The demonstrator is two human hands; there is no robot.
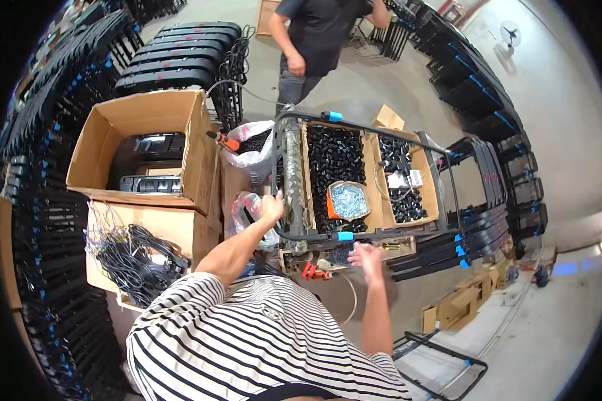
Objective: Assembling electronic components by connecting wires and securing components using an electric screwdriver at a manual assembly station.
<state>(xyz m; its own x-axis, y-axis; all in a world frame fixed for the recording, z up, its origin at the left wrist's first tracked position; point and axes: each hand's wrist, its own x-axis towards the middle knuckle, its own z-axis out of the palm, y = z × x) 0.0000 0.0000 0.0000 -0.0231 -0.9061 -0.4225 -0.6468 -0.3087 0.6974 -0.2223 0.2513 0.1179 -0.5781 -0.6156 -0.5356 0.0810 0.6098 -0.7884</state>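
A black tubular metal frame (397, 234) with blue pieces on its rails lies across the workbench, over boxes of parts. My left hand (271, 208) is closed around the frame's left side tube. My right hand (366, 258) is held just in front of the frame's near rail, fingers apart and nothing visible in them. Beneath the frame, one cardboard box holds many small black parts (334, 150) and an orange-edged box of silvery screws (348, 200). A second box beside it contains black fittings (408, 208). Red-handled pliers (310, 267) rest at the bench's near edge.
To the left stands an open carton (197, 154) with black units inside, and a bundle of black cables (144, 257) lies below it. An orange-black power tool (225, 141) sits by a white bag. Stacked black frames line both sides; a person (321, 33) stands beyond the bench.
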